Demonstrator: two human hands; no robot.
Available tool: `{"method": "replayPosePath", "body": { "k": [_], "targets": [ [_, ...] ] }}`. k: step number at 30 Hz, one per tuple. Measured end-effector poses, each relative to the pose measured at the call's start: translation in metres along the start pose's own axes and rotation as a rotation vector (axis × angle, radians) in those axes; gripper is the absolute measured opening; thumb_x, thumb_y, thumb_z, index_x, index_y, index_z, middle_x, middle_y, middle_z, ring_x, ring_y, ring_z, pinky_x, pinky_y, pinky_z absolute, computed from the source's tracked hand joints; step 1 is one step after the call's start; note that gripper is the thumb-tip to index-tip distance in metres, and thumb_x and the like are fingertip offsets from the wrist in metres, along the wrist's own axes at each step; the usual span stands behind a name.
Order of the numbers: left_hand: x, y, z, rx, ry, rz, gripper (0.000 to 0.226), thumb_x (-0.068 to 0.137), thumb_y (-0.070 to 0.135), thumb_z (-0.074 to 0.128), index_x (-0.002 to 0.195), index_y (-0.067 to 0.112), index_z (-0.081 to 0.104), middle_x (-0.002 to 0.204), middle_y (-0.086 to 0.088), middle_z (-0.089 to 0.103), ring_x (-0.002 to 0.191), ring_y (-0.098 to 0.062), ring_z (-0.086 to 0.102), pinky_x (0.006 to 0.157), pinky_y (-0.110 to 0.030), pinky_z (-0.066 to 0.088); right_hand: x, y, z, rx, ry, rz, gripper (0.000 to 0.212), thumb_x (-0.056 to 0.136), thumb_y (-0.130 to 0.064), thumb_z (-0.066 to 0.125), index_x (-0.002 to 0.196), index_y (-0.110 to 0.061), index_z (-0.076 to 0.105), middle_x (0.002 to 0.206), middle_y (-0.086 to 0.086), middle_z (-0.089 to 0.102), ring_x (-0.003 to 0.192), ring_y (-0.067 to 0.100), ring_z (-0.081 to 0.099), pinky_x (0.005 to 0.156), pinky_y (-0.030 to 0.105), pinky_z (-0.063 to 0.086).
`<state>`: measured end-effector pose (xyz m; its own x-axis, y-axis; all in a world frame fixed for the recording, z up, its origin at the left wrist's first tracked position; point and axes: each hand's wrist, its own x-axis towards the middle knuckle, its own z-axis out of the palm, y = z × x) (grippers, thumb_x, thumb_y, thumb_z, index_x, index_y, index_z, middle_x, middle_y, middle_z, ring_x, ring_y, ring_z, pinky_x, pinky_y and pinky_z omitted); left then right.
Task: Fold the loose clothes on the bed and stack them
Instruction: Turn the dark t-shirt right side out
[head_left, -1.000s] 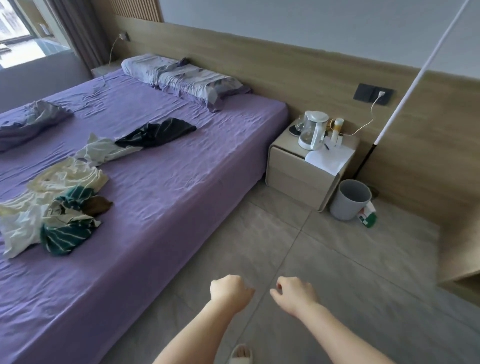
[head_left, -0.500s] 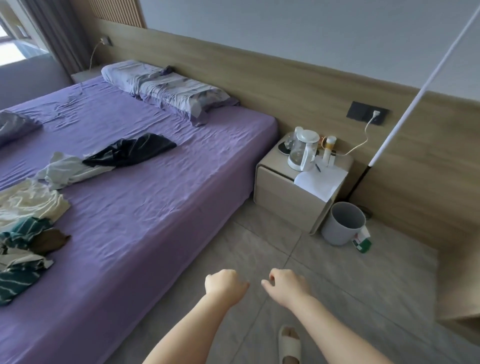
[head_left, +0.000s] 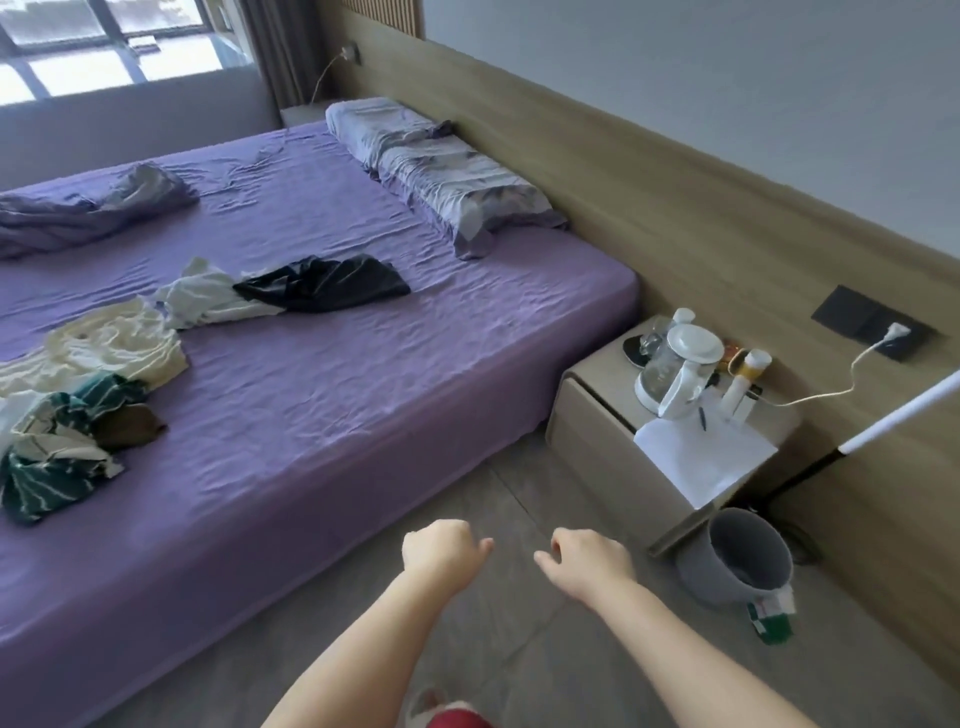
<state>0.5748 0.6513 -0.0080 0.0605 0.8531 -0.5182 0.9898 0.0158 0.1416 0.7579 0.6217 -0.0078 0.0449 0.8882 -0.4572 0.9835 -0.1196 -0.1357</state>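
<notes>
Clothes (head_left: 88, 395), loose pile at nine o'clock: soft, light, limp; I'd pinch hems. Left hand (head_left: 441, 551) and right hand (head_left: 587, 561) loosely curled, holding nothing.

Loose clothes (head_left: 93, 384) left of frame on purple bed (head_left: 363, 395); left hand (head_left: 441, 551) and right hand (head_left: 587, 558) loosely curled, holding nothing, low centre.
</notes>
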Motion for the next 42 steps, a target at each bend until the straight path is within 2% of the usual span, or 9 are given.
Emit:
{"method": "replayPosePath", "body": {
  "k": [5,10,15,20,27,31,36,42],
  "targets": [
    [0.038,-0.004,-0.017,-0.015,-0.015,-0.048,0.044,0.089,0.056,0.04,0.089,0.02,0.065,0.099,0.002,0.069,0.096,-0.022,0.063,0.074,-0.032,0.038,0.049,-0.006,-0.023,-0.037,0.028,-0.072,0.038,0.09,-0.053,0.039,0.101,-0.021,0.056,0.107,-0.001,0.065,0.102,0.021,0.06,0.072,0.03,0.038],
    [0.083,-0.012,-0.044,-0.042,-0.016,-0.082,0.042,0.087,0.057,0.041,0.093,0.023,0.065,0.097,0.005,0.068,0.094,-0.021,0.063,0.072,-0.03,0.039,0.096,-0.018,-0.045,-0.046,0.033,-0.072,0.038,0.09,-0.051,0.039,0.104,-0.02,0.056,0.108,0.001,0.066,0.102,0.023,0.06,0.076,0.031,0.04],
    [0.122,-0.025,-0.068,-0.052,-0.025,-0.085,0.043,0.086,0.058,0.041,0.096,0.025,0.065,0.101,0.006,0.067,0.099,-0.019,0.063,0.074,-0.03,0.039,0.139,-0.043,-0.059,-0.044,0.014,-0.08,0.04,0.089,-0.051,0.038,0.105,-0.02,0.058,0.108,0.001,0.066,0.102,0.023,0.061,0.073,0.03,0.038],
    [0.152,-0.033,-0.081,-0.07,-0.053,-0.1,0.042,0.085,0.06,0.042,0.093,0.025,0.064,0.098,0.007,0.068,0.096,-0.018,0.063,0.072,-0.03,0.039,0.175,-0.066,-0.064,-0.04,-0.048,-0.108,0.039,0.088,-0.05,0.04,0.107,-0.02,0.057,0.111,0.001,0.064,0.105,0.023,0.06,0.074,0.031,0.04],
    [0.2,-0.035,-0.11,-0.13,-0.023,-0.154,0.046,0.079,0.062,0.045,0.096,0.024,0.065,0.104,0.006,0.067,0.101,-0.018,0.062,0.073,-0.03,0.042,0.244,-0.083,-0.093,-0.03,-0.126,-0.188,0.04,0.087,-0.049,0.044,0.115,-0.022,0.053,0.119,-0.002,0.06,0.11,0.02,0.057,0.078,0.03,0.042],
    [0.234,-0.031,-0.127,-0.197,-0.044,-0.266,0.044,0.081,0.06,0.046,0.095,0.024,0.065,0.106,0.004,0.068,0.103,-0.019,0.062,0.074,-0.03,0.041,0.3,-0.081,-0.112,-0.091,-0.151,-0.287,0.04,0.086,-0.049,0.044,0.116,-0.024,0.052,0.12,-0.002,0.06,0.111,0.02,0.056,0.08,0.031,0.044],
    [0.279,-0.018,-0.15,-0.259,-0.035,-0.394,0.048,0.081,0.061,0.045,0.102,0.022,0.064,0.113,0.002,0.066,0.11,-0.02,0.06,0.085,-0.031,0.044,0.372,-0.074,-0.148,-0.141,-0.157,-0.394,0.037,0.085,-0.049,0.044,0.11,-0.023,0.054,0.118,-0.001,0.061,0.111,0.021,0.057,0.083,0.032,0.044],
    [0.306,-0.003,-0.17,-0.221,-0.065,-0.433,0.048,0.084,0.059,0.045,0.103,0.02,0.064,0.113,-0.003,0.066,0.109,-0.025,0.06,0.087,-0.033,0.043,0.438,-0.086,-0.174,-0.211,-0.201,-0.508,0.032,0.084,-0.05,0.044,0.097,-0.023,0.053,0.114,0.0,0.063,0.108,0.022,0.058,0.079,0.031,0.043]
  ]
}}
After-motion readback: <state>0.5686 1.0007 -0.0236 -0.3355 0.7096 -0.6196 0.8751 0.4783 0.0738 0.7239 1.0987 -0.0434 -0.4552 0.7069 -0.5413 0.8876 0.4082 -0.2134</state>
